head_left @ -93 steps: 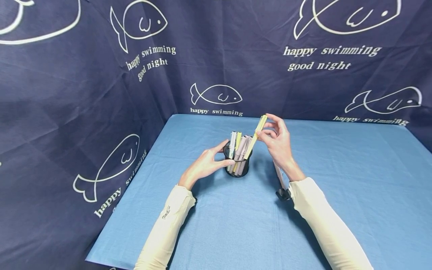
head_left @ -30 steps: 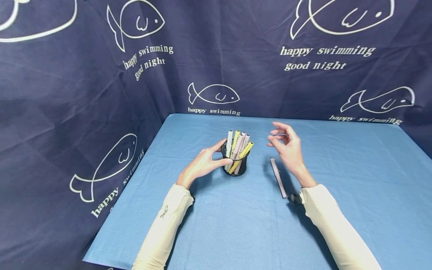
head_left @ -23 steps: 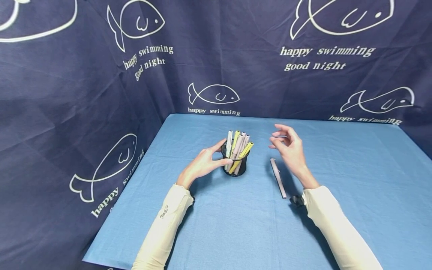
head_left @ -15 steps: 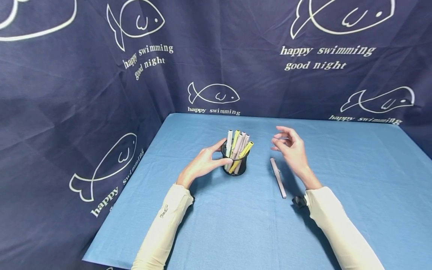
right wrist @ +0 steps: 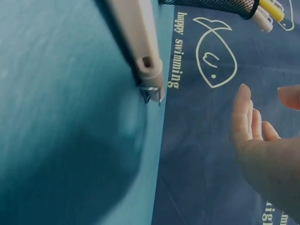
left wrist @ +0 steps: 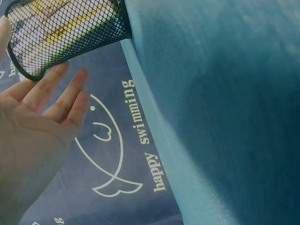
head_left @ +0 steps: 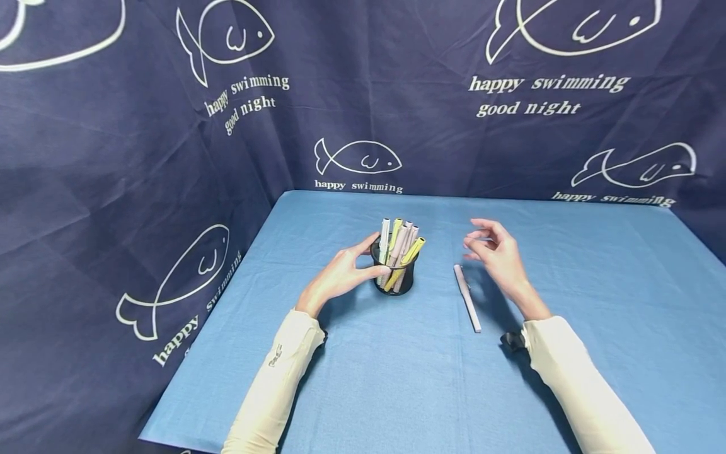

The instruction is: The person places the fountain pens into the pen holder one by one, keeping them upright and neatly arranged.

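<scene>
My left hand [head_left: 342,275] holds the black mesh pen holder [head_left: 404,284] by its rim, thumb on the near side and index finger behind. In the left wrist view that hand [left wrist: 42,122] is beside the mesh wall [left wrist: 70,33]. Several pens stand in the holder: a white one [head_left: 384,238], pale pink ones [head_left: 401,243], and yellow ones, the nearest yellow pen [head_left: 414,250] leaning right. A pale pink pen [head_left: 467,299] lies on the table right of the holder. Above and right of it my right hand [head_left: 501,261] hovers with loosely bent fingers, holding nothing.
A blue cloth [head_left: 386,391] covers the table. Behind and to the left hangs a dark blue curtain [head_left: 442,145] printed with white fish and words. A black wrist strap [head_left: 512,340] shows at the right cuff.
The yellow pen that my right hand held now leans inside the holder, released. My right hand has drawn back to the right, leaving the pink pen on the table in full view. My left hand keeps its hold.
</scene>
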### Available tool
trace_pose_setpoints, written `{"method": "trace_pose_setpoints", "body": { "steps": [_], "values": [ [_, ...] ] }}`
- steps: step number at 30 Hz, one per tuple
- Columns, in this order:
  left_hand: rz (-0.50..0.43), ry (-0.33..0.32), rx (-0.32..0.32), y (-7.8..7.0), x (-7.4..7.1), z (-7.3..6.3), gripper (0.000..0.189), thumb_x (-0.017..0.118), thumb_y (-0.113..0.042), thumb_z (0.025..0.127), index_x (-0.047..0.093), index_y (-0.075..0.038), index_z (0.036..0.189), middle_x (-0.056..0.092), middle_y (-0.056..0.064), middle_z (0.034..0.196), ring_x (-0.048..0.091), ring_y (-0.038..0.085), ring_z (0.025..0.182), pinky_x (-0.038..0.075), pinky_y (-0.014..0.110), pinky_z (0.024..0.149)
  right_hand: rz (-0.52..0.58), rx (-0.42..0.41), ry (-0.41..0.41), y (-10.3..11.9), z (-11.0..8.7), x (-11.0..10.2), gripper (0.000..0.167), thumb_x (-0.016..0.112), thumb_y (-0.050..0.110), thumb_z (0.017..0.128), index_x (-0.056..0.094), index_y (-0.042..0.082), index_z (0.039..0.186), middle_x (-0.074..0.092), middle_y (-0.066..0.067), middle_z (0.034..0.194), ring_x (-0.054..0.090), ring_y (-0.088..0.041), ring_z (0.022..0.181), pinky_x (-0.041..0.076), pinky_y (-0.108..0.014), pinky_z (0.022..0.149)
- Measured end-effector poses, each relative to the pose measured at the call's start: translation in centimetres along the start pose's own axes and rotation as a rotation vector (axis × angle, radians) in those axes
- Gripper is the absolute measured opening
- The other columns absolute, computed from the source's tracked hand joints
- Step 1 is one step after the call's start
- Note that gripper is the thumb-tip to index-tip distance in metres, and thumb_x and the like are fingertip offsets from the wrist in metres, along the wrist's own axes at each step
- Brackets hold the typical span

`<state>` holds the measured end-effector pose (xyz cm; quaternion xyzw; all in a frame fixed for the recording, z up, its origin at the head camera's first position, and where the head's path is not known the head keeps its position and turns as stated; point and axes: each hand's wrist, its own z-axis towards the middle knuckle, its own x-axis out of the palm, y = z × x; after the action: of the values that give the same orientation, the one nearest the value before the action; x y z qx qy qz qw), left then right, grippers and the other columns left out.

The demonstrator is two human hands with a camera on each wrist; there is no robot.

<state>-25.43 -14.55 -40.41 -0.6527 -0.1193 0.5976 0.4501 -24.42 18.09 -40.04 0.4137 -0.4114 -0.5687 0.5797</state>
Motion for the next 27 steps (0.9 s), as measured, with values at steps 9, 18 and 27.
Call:
{"method": "trace_pose_setpoints", "body": {
  "steps": [9, 18, 27],
  "values": [
    [0.003, -0.004, 0.002, 0.0, 0.0, 0.0, 0.087, 0.074, -0.053, 0.093, 0.035, -0.020, 0.164, 0.061, 0.012, 0.143, 0.050, 0.024, 0.138, 0.038, 0.047, 0.113, -0.019, 0.055, 0.024, -0.4, -0.2, -0.9, 0.033, 0.057, -0.005, 0.101, 0.053, -0.004, 0.133, 0.064, -0.003, 0.095, 0.068, -0.008, 0.085, 0.060, -0.028, 0.076],
    [0.007, -0.007, 0.007, -0.2, 0.1, -0.1, 0.086, 0.073, -0.051, 0.095, 0.035, -0.018, 0.164, 0.061, 0.013, 0.142, 0.051, 0.023, 0.137, 0.038, 0.047, 0.113, -0.064, 0.105, 0.052, -0.6, -0.6, -1.5, 0.034, 0.056, -0.002, 0.103, 0.051, -0.006, 0.136, 0.063, -0.004, 0.098, 0.067, -0.008, 0.088, 0.060, -0.031, 0.079],
    [0.009, -0.007, 0.004, -0.2, 0.1, 0.0, 0.085, 0.074, -0.051, 0.094, 0.035, -0.020, 0.164, 0.061, 0.012, 0.142, 0.051, 0.023, 0.137, 0.038, 0.047, 0.113, -0.100, 0.137, 0.073, -0.7, -0.7, -2.2, 0.038, 0.054, -0.001, 0.103, 0.047, -0.009, 0.139, 0.064, -0.008, 0.101, 0.067, -0.011, 0.090, 0.060, -0.033, 0.080]
  ]
}}
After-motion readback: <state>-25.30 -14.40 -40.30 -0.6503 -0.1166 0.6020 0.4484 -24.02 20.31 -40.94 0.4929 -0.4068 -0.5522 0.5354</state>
